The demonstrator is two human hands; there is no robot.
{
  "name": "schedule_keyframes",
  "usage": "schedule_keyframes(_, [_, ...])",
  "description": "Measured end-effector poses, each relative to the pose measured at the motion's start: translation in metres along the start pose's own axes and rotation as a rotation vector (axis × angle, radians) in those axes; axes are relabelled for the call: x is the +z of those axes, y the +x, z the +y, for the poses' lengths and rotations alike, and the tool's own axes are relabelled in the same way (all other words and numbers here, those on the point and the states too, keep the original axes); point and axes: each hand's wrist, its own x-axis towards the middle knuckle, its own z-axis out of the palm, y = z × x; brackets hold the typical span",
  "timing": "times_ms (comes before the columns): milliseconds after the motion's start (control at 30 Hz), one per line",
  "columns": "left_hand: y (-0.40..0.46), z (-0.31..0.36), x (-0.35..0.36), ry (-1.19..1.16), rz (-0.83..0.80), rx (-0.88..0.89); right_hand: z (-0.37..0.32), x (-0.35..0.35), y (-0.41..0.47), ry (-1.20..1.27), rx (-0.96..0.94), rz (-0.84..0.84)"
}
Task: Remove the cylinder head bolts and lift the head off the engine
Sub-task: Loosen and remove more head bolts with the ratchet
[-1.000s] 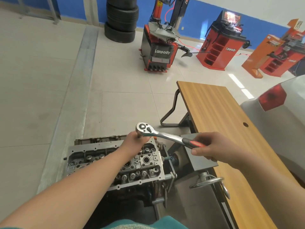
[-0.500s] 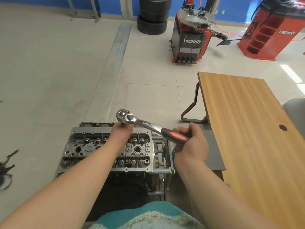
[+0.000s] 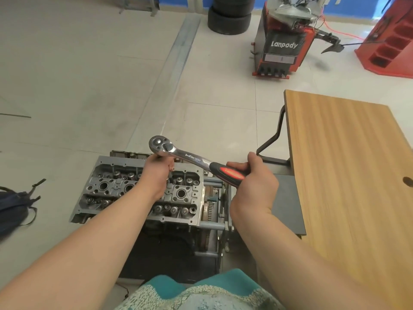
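Chrome ratchet wrench (image 3: 178, 154), red-black grip: my right hand (image 3: 252, 184) wraps its fingers round the handle. My left hand (image 3: 156, 173) curls beneath the ratchet head, over the cylinder head (image 3: 185, 198); what it pinches I cannot tell.

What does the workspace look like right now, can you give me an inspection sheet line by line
Surface: wooden table on the right, bare top with one cable hole; pale tiled floor.
Job's things: cylinder head sits on the engine, valve gear exposed; ratchet wrench held above it, head over the far edge.
Clutter: dark backpack on the floor at left.
Grippers: left hand grips beneath the ratchet's head, what it holds is hidden; right hand grips the red and black handle.
Cables: red hose on the floor near the far machines.
Surroundings: stacked tyres, Lanpody tyre changer, red cabinet, blue wall.
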Motion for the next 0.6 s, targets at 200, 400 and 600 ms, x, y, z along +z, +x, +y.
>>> schedule_keyframes(200, [-0.003, 0.001, 0.001, -0.006, 0.021, 0.013, -0.003, 0.000, 0.002, 0.019, -0.033, -0.031])
schedule_keyframes(400, [-0.004, 0.002, 0.001, -0.024, 0.016, 0.026, -0.008, 0.002, 0.005, -0.001, -0.065, -0.066])
schedule_keyframes(600, [-0.004, 0.000, 0.005, -0.076, 0.046, 0.039, -0.012, 0.003, 0.014, -0.006, -0.015, -0.055])
